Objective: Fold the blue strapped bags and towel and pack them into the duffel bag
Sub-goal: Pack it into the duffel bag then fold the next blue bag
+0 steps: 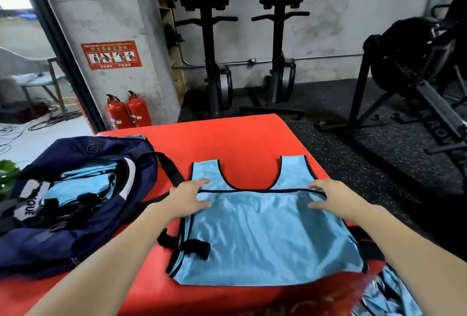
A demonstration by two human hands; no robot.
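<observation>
Blue strapped bag flat under both hands.

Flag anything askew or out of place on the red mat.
Little stands out. The blue strapped bag lies flat under both hands, left hand, right hand. A crumpled blue heap hangs unfolded at the red mat's near right corner.

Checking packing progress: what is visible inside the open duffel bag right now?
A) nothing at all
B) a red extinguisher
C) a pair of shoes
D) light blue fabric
D: light blue fabric shows through the open top of the navy duffel bag, which lies on the red mat.
</observation>
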